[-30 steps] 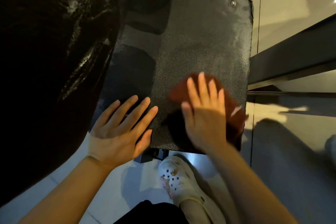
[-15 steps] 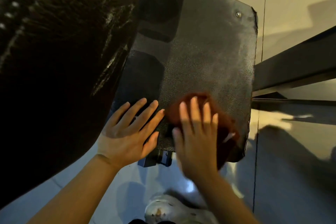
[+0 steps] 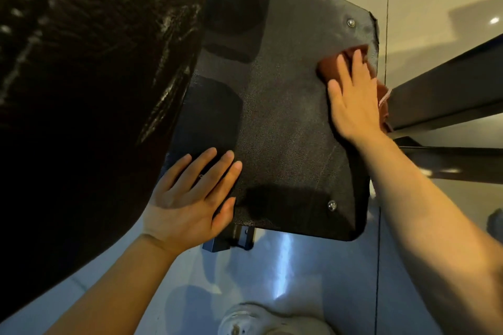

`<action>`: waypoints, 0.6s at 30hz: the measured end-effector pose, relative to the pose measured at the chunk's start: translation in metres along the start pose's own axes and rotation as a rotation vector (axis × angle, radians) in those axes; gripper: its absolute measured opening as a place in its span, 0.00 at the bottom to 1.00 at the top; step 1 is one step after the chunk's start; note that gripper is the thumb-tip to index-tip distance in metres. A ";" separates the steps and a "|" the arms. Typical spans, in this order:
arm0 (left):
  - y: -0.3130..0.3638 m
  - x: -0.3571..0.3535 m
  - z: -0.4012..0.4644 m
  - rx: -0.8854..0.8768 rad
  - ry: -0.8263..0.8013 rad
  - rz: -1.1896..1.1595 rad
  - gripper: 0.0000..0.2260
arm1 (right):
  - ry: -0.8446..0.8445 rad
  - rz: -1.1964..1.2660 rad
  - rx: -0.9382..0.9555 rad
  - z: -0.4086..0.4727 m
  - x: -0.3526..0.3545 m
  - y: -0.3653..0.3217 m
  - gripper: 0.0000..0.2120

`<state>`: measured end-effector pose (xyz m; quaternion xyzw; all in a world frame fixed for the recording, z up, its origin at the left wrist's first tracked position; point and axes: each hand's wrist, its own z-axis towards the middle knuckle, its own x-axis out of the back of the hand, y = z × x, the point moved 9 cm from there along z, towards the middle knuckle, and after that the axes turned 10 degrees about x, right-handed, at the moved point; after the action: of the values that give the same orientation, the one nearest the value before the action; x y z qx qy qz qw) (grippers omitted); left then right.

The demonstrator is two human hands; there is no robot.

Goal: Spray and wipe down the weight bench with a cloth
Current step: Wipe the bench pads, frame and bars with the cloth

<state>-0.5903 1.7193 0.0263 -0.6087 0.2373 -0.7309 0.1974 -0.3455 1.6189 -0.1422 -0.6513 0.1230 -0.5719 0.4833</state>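
The weight bench shows a flat black textured panel [image 3: 288,122] with shiny bolts at its corners. A large black padded part [image 3: 89,76] fills the left side. My right hand [image 3: 353,98] lies flat with straight fingers on a reddish-brown cloth [image 3: 328,66], pressing it against the panel near its far right edge. Part of the cloth hangs over that edge. My left hand [image 3: 190,198] rests flat with spread fingers on the panel's near left corner. No spray bottle is in view.
A dark metal beam [image 3: 446,95] runs along the right, close to the panel's edge. A small black bracket [image 3: 228,239] sticks out under the panel's near edge. Glossy floor tiles [image 3: 299,280] lie below, with a white shoe [image 3: 258,321] at the bottom.
My right hand slid the cloth from the panel's near right area up to its far right edge. The left hand stayed on the near left corner. The view shifted downward.
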 end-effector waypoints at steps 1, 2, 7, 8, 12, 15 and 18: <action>0.000 0.000 0.000 0.002 0.000 -0.002 0.21 | 0.011 0.018 0.016 -0.016 -0.002 -0.005 0.26; 0.000 0.000 0.000 0.005 0.001 -0.002 0.21 | 0.014 0.042 0.027 -0.038 -0.005 -0.012 0.26; 0.001 0.005 0.001 0.001 0.011 -0.001 0.21 | -0.002 0.069 -0.061 -0.166 -0.022 -0.029 0.28; 0.002 0.005 0.002 -0.001 0.010 0.001 0.21 | 0.045 0.056 -0.065 -0.179 -0.020 -0.032 0.28; 0.002 0.005 0.002 0.001 -0.007 0.009 0.20 | 0.099 0.048 -0.091 -0.184 -0.018 -0.036 0.28; 0.002 0.004 0.002 0.001 -0.013 0.028 0.21 | 0.060 -0.063 -0.073 -0.165 -0.021 -0.029 0.28; 0.003 0.002 0.001 -0.013 -0.024 0.027 0.21 | -0.046 -0.115 -0.043 -0.134 -0.025 -0.022 0.30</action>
<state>-0.5892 1.7162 0.0262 -0.6155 0.2476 -0.7192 0.2063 -0.4783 1.5823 -0.1569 -0.6805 0.0862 -0.5809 0.4382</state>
